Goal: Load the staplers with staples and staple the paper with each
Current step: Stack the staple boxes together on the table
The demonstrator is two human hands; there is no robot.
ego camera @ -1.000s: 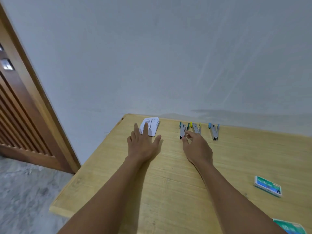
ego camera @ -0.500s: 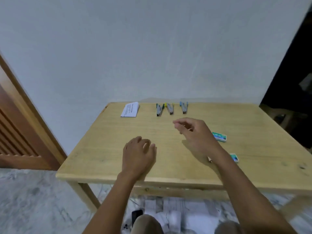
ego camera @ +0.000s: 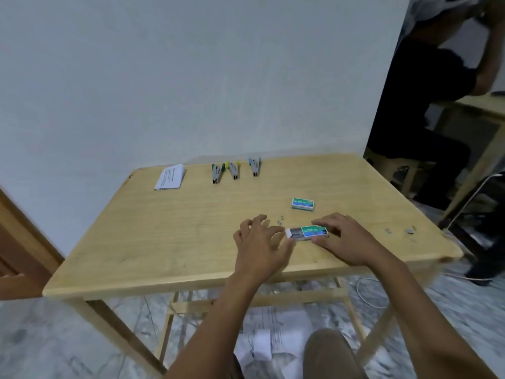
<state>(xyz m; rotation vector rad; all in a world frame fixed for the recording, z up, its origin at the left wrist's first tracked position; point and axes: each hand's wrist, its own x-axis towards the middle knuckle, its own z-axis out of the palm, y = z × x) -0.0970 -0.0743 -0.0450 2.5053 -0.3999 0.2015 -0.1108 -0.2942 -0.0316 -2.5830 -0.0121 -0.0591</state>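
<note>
Two grips meet on a half-opened staple box [ego camera: 311,231] near the table's [ego camera: 164,242] front edge. The right grip [ego camera: 347,239] clasps its sleeve and the left grip [ego camera: 259,244] pinches its slid-out end. Three staplers [ego camera: 234,170] lie by the far edge, near the paper stack [ego camera: 170,177].

Left hand [ego camera: 259,247] and right hand [ego camera: 347,239] now together on the near staple box [ego camera: 311,231].

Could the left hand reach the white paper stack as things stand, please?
Likely yes: nothing lies between the left hand and the white paper stack, though it's at the green staple box.
</note>
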